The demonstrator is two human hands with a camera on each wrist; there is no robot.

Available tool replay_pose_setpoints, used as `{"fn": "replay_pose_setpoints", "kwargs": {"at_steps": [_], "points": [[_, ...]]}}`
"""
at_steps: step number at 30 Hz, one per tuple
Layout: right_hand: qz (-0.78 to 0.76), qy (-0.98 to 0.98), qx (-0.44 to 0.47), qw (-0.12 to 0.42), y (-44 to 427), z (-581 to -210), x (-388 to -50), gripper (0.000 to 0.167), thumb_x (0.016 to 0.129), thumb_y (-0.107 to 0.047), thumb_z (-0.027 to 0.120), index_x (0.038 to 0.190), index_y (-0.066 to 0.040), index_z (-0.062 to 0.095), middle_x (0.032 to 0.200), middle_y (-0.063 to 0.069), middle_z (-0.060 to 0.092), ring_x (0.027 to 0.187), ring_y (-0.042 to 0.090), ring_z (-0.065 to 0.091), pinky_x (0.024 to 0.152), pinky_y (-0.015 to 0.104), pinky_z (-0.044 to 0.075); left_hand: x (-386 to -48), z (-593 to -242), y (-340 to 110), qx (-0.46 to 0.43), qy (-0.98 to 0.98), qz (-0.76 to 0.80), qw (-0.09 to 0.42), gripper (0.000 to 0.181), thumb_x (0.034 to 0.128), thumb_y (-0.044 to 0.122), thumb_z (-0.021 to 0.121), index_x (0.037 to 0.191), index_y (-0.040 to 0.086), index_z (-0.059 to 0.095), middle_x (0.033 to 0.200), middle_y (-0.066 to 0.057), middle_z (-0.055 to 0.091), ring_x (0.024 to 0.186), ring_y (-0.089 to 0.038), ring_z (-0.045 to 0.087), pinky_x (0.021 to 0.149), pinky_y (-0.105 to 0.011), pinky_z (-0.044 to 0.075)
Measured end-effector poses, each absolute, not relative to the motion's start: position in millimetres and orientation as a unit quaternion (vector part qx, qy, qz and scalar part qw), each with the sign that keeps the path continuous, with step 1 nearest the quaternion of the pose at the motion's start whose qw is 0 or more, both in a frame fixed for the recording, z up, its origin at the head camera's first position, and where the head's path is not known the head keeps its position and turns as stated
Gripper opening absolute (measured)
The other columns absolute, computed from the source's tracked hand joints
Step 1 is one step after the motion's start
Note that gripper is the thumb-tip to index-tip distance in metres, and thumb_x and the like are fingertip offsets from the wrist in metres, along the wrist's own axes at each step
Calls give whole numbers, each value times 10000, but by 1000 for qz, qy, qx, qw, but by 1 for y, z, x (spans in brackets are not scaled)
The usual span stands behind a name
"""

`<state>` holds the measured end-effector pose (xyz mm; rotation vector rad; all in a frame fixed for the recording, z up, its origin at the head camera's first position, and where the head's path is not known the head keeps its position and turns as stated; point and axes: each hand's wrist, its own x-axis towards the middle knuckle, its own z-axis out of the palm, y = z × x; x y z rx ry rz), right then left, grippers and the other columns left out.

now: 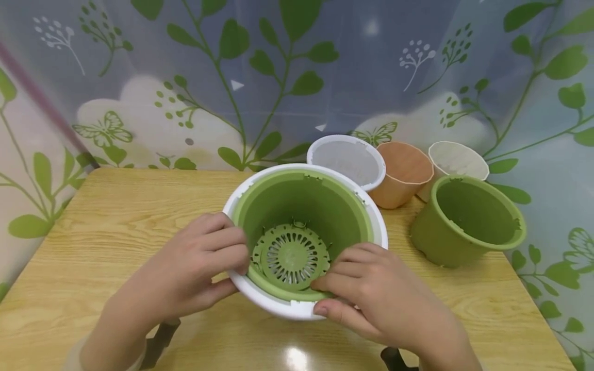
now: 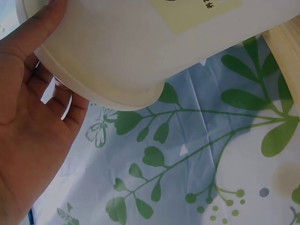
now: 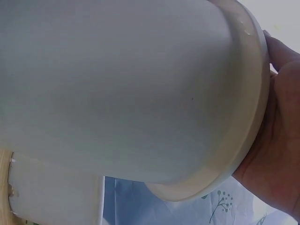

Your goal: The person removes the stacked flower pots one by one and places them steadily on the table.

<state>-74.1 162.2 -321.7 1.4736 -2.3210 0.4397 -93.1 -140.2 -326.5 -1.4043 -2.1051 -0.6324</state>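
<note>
A white pot (image 1: 266, 304) stands in front of me with a green inner pot (image 1: 301, 198) nested inside its rim. The inner pot's slotted base (image 1: 293, 256) shows at the bottom. My left hand (image 1: 199, 263) grips the left side of the rims, fingers over the edge and thumb lower outside. At the front right, my right hand (image 1: 376, 293) grips too: its fingers reach inside the green pot, while the thumb lies against the white rim. In the left wrist view, the white wall carries a pale yellow label (image 2: 197, 14). The right wrist view shows a plain white wall (image 3: 131, 93).
On the right of the wooden table (image 1: 139, 206) stands another green pot (image 1: 431, 232). Behind are an orange pot (image 1: 399, 188), a cream pot (image 1: 457, 159) and a white-rimmed pot (image 1: 345, 159). A leaf-patterned sheet (image 1: 260, 62) hangs at the table's back edge.
</note>
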Motion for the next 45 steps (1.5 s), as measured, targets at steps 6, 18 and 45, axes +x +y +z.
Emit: {"fn": "replay_pose_setpoints", "kwargs": {"at_steps": [6, 18, 45], "points": [[159, -818, 523, 181, 162, -321, -77, 343, 1021, -440, 487, 973, -195, 723, 883, -150, 672, 863, 76, 617, 883, 316, 491, -94, -324, -142, -526, -770, -214, 292, 285, 705, 163, 809, 773, 154, 532, 857, 58, 565, 839, -177, 524, 795, -309, 428], [250, -762, 535, 266, 158, -316, -82, 289, 920, -464, 651, 901, -183, 715, 810, -116, 668, 739, 64, 604, 712, 253, 499, -96, -319, -142, -538, -748, -204, 331, 243, 715, 136, 776, 742, 145, 535, 769, 39, 502, 731, -153, 493, 653, -267, 445], [212, -740, 551, 322, 154, -315, -84, 302, 1037, -314, 483, 927, -89, 651, 865, -59, 650, 798, 135, 614, 778, 297, 503, -97, -317, -145, -536, -732, -226, 355, 177, 832, 167, 712, 743, 119, 568, 782, 23, 558, 737, -179, 538, 682, -279, 477]]}}
